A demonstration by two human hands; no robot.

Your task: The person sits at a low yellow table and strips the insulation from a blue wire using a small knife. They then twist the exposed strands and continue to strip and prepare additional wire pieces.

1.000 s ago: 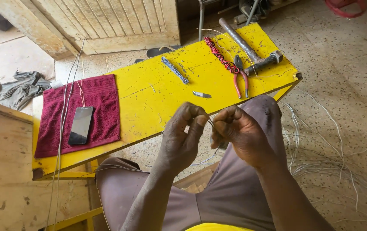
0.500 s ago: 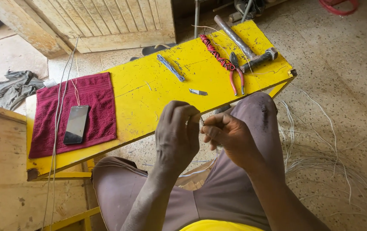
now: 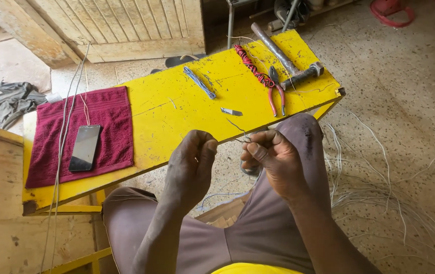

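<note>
Pinching a thin dark wire (image 3: 237, 127) between both sets of fingers, just above the knees and near the front edge of the tabletop (image 3: 177, 116). Left hand (image 3: 191, 165) curled shut, fingers (image 3: 208, 147) pressed tight on one end. Right hand (image 3: 273, 157) also closed small, fingers (image 3: 259, 138) gripping the other end, with a short bent bit poking up. Looks like bending or twisting the wire, somewhere in the middle of the job. Next probably needs a steady grip and small, slow turns, since the wire is very thin and springy.

Farther out: a yellow painted wooden top, scratched and chipped. A tiny shiny metal piece (image 3: 231, 111) lying flat. A bundle of pale blue wires (image 3: 199, 82). Red-handled pliers (image 3: 275, 91) beside a twisted red and black cord (image 3: 250, 66). A hammer (image 3: 288, 63) with a long grey handle. A soft dark red towel (image 3: 83, 134) with a flat black phone (image 3: 84, 148) on it. Loose white wires (image 3: 374, 182) curling on the speckled floor.
</note>
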